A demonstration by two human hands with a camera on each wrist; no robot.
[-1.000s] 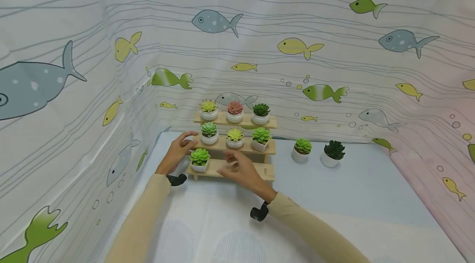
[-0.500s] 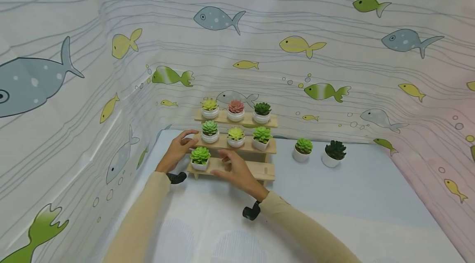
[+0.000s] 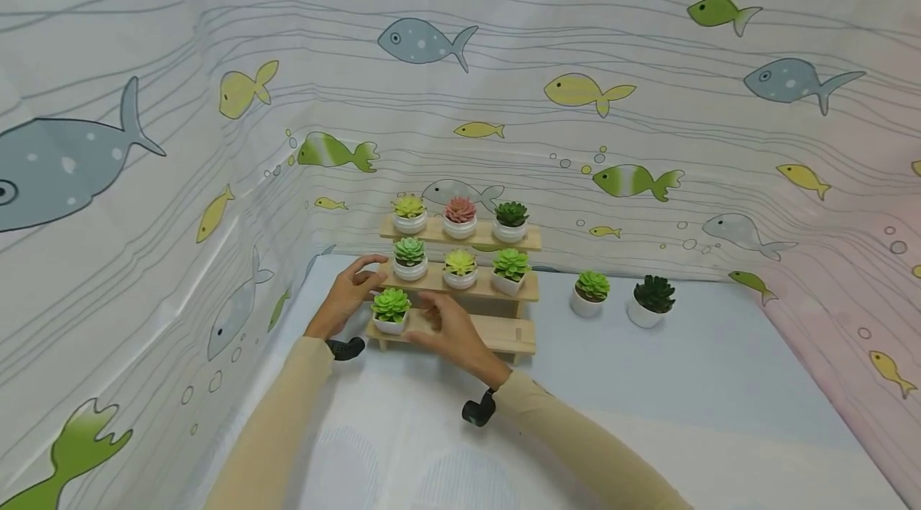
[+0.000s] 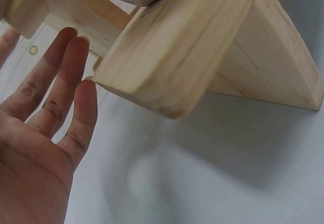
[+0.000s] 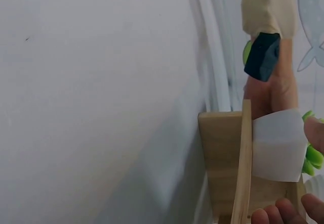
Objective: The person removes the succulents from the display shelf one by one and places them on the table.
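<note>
A three-tier wooden stand point(image 3: 496, 332) holds small potted succulents. At its left end is my left hand point(image 3: 350, 298), fingers extended; in the left wrist view the fingertips point(image 4: 87, 85) come right up to the edge of a wooden board point(image 4: 172, 52). On the bottom tier, at the left, sits a bright green succulent point(image 3: 392, 310) in a white pot point(image 5: 279, 145). My right hand point(image 3: 455, 338) is over that tier just right of this pot, with thumb and fingers loosely curved and spread apart, gripping nothing.
Upper tiers carry several succulents, among them a red one point(image 3: 460, 214) and a yellow one point(image 3: 460, 266). Right of the stand, a light green succulent point(image 3: 592, 294) and a dark green one point(image 3: 651, 300) stand on the table point(image 3: 647, 382). Fish-printed cloth point(image 3: 504, 30) walls the back and sides.
My right hand has moved left along the bottom tier toward the bright green succulent. The left hand has stayed at the stand's left end, and the pots keep their places.
</note>
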